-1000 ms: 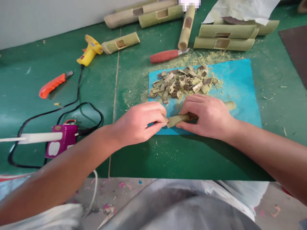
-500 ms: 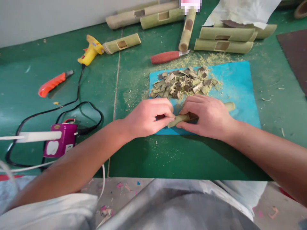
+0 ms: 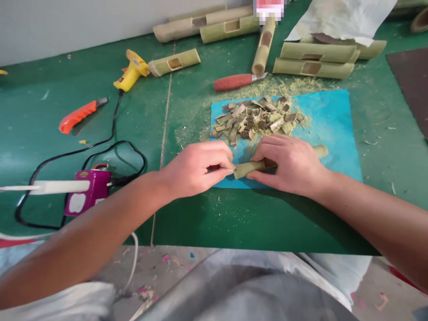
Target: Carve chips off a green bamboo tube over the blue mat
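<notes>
Pale green bamboo tube, slender, with a dark opening cut in its side, partly covered; lies aslant over the near part of the bright blue rectangular sheet, below a heap of brown-and-green bamboo chips. Right hand: clamped round the tube's middle. Left hand: fingertips at its near end; whether they pinch cannot be told. Step, apparently: working that end. Next move likely calls for a steady right hold.
</notes>
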{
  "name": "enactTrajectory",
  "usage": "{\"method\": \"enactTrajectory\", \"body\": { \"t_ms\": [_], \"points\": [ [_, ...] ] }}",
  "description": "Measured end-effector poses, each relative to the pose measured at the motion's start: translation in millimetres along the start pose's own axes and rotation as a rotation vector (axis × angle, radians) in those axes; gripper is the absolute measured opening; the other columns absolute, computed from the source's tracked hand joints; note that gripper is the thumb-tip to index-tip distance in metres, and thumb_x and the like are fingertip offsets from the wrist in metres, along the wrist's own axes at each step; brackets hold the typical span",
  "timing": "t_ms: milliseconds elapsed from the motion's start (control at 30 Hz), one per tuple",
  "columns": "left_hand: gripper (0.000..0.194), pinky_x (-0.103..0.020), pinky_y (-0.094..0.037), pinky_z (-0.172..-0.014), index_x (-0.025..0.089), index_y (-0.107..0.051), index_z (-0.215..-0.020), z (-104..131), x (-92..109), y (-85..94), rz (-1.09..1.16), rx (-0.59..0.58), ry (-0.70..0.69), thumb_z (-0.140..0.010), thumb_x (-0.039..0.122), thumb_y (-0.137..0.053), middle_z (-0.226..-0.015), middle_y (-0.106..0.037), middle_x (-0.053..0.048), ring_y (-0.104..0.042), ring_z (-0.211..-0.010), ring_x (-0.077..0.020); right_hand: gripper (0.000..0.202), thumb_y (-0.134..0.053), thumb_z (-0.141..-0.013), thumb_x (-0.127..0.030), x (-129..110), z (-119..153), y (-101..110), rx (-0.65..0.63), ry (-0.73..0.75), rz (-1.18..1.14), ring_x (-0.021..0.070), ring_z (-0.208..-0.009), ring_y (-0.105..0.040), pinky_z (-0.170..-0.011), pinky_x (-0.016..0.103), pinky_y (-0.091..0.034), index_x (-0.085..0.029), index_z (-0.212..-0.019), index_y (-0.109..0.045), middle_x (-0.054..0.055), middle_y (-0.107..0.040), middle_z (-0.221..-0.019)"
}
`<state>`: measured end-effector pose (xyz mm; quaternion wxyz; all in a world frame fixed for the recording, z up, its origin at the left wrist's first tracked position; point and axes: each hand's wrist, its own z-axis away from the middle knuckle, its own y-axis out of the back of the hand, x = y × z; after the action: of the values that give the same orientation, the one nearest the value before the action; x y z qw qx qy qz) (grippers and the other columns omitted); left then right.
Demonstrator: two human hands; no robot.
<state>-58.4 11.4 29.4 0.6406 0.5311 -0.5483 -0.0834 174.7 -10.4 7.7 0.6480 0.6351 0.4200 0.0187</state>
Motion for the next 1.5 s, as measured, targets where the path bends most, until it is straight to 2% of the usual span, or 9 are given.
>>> {"method": "enactTrajectory", "body": {
  "t_ms": [233,367,467,767,900,1067,1233,1333,1500],
  "points": [
    [0.017,-0.025,-0.051,-0.071,0.016,-0.065,-0.078,1,3,-6.3,-0.033,0.063,-0.058,-0.093,0.016,-0.057,-0.085,-0.067,-0.005,-0.063,-0.078,-0.0129,0.027,-0.066,-0.081,-0.045,0,0,0,0.007,-0.003,0.010,0.0170,-0.074,-0.051,-0.063,0.030,-0.032,-0.019,-0.077,-0.061,0.004,-0.060,-0.078],
    [0.016,-0.027,-0.051,-0.074,0.015,-0.066,-0.088,11,11,-9.6,-0.215,0.081,-0.111,-0.094,0.012,-0.051,-0.093,-0.067,-0.008,-0.062,-0.082,-0.0144,0.024,-0.066,-0.082,-0.043,0,0,0,-0.007,-0.004,0.006,0.0167,-0.075,-0.051,-0.063,0.030,-0.033,-0.020,-0.078,-0.061,0.003,-0.061,-0.080],
    [0.020,-0.027,-0.048,-0.069,0.015,-0.064,-0.083,14,15,-14.4,-0.345,0.103,-0.159,-0.095,0.011,-0.049,-0.089,-0.066,-0.007,-0.057,-0.075,-0.0144,0.025,-0.065,-0.082,-0.044,1,1,0,0.001,0.000,0.008,0.0167,-0.074,-0.050,-0.063,0.030,-0.033,-0.020,-0.078,-0.061,0.003,-0.060,-0.079],
    [0.023,-0.028,-0.046,-0.064,0.015,-0.064,-0.085,11,20,-17.3,-0.531,0.050,-0.210,-0.095,0.010,-0.044,-0.085,-0.064,-0.006,-0.051,-0.070,-0.0149,0.023,-0.064,-0.082,-0.043,-1,0,0,-0.010,-0.009,-0.007,0.0179,-0.075,-0.051,-0.063,0.031,-0.033,-0.021,-0.077,-0.061,0.004,-0.061,-0.080],
    [0.022,-0.028,-0.047,-0.067,0.015,-0.064,-0.084,11,19,-21.0,-0.544,0.081,-0.221,-0.095,0.011,-0.045,-0.087,-0.065,-0.007,-0.053,-0.073,-0.0151,0.016,-0.063,-0.081,-0.036,0,1,1,-0.025,0.012,-0.035,0.0185,-0.079,-0.052,-0.065,0.031,-0.035,-0.020,-0.081,-0.061,0.005,-0.061,-0.084],
    [0.019,-0.027,-0.044,-0.062,0.014,-0.064,-0.090,20,20,-20.9,-0.646,0.110,-0.227,-0.095,0.009,-0.047,-0.084,-0.065,-0.005,-0.050,-0.068,-0.0137,0.010,-0.062,-0.080,-0.027,7,1,3,-0.024,0.083,-0.109,0.0189,-0.082,-0.053,-0.067,0.031,-0.037,-0.019,-0.086,-0.061,0.006,-0.060,-0.089],
    [0.019,-0.028,-0.049,-0.069,0.016,-0.062,-0.081,12,17,-26.2,-0.554,0.167,-0.198,-0.095,0.012,-0.048,-0.088,-0.065,-0.007,-0.055,-0.075,-0.0148,0.010,-0.062,-0.082,-0.029,11,-3,5,-0.046,0.113,-0.148,0.0178,-0.080,-0.052,-0.068,0.031,-0.037,-0.020,-0.083,-0.060,0.004,-0.058,-0.085],
    [0.017,-0.027,-0.049,-0.070,0.016,-0.063,-0.086,14,16,-25.1,-0.493,0.159,-0.189,-0.095,0.011,-0.048,-0.090,-0.065,-0.006,-0.056,-0.077,-0.0144,0.010,-0.062,-0.082,-0.029,11,-3,7,-0.064,0.110,-0.158,0.0174,-0.080,-0.052,-0.067,0.030,-0.037,-0.020,-0.084,-0.060,0.004,-0.058,-0.087],
    [0.018,-0.026,-0.047,-0.066,0.015,-0.063,-0.084,14,18,-26.0,-0.581,0.187,-0.234,-0.094,0.010,-0.049,-0.084,-0.064,-0.005,-0.052,-0.072,-0.0140,0.011,-0.059,-0.085,-0.030,12,-4,7,-0.076,0.127,-0.154,0.0179,-0.082,-0.053,-0.068,0.030,-0.038,-0.020,-0.086,-0.062,0.005,-0.058,-0.088]
  ]
}}
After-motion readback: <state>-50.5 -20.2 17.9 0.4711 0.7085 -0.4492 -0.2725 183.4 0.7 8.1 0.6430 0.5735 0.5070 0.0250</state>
